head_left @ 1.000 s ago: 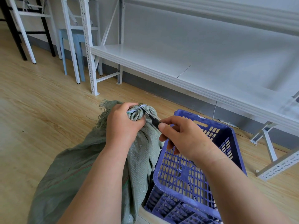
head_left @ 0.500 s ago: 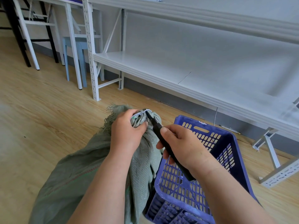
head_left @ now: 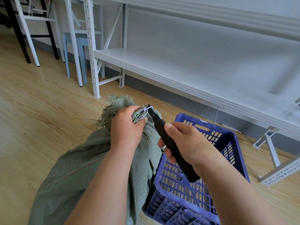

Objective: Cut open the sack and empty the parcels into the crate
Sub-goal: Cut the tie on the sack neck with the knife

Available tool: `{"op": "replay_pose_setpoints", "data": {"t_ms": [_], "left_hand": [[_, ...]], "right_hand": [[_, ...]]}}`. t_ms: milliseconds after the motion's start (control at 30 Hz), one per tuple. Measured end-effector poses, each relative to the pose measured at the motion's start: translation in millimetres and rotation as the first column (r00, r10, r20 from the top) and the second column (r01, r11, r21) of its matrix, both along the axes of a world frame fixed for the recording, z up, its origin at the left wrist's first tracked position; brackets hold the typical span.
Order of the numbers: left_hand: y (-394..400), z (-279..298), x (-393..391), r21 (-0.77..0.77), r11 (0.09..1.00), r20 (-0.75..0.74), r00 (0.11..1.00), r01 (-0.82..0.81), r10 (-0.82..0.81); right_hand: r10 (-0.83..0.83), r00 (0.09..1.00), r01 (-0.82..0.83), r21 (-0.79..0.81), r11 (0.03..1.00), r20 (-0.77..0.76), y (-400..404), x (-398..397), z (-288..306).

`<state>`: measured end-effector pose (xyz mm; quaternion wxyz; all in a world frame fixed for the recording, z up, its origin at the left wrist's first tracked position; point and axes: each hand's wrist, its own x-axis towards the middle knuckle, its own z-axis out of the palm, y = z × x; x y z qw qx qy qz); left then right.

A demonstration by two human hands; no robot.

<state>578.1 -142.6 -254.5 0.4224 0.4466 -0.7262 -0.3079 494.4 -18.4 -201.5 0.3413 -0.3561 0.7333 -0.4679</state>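
Note:
A grey-green woven sack (head_left: 78,172) lies on the wooden floor, its neck bunched and bound with a white tie (head_left: 148,109). My left hand (head_left: 127,127) grips the neck just below the tie. My right hand (head_left: 186,143) holds a black utility knife (head_left: 172,146), its blade tip resting against the tie from the right. A blue slotted plastic crate (head_left: 227,140) stands empty right beside the sack, under my right forearm. The parcels are hidden inside the sack.
A white metal shelving rack (head_left: 178,78) runs along the wall behind the crate, its upright (head_left: 93,62) near the sack's frayed top. A pale blue stool (head_left: 78,46) and white frames stand at the far left. A rack foot (head_left: 279,174) lies on the floor right of the crate.
My right hand has drawn back along the knife, so more of the handle shows, and the blade has lifted to the tie. My left hand keeps its grip on the neck.

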Motion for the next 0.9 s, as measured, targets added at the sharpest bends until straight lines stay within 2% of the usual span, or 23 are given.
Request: {"op": "replay_pose_setpoints", "data": {"t_ms": [100, 167, 267, 733, 900], "left_hand": [[10.0, -1.5, -10.3, -0.012, 0.997, 0.011, 0.997, 0.077, -0.077], [10.8, -3.2, -11.7, -0.014, 0.998, 0.002, 0.998, 0.064, -0.064], [1.8, -4.9, -5.6, 0.008, 1.000, -0.003, 1.000, -0.002, 0.002], [-0.9, -7.5, -5.4, -0.017, 1.000, 0.032, 0.999, -0.008, 0.008], [0.2, -5.7, 0.6, 0.000, 0.997, 0.021, 0.997, -0.073, 0.073]], "right_hand": [[-0.093, 0.995, 0.094, -0.044, 0.995, 0.023, -8.6, -10.0, 6.3], [-0.120, 0.993, 0.120, -0.049, 0.992, 0.004, -13.2, -16.6, 12.2], [-0.068, 0.996, 0.067, -0.025, 0.997, -0.051, -10.6, -15.9, 13.2], [-0.022, 0.987, 0.022, -0.005, 1.000, -0.162, -3.2, -10.6, 9.0], [-0.025, 0.992, 0.024, -0.009, 1.000, -0.126, 1.3, -8.2, 7.4]]}}
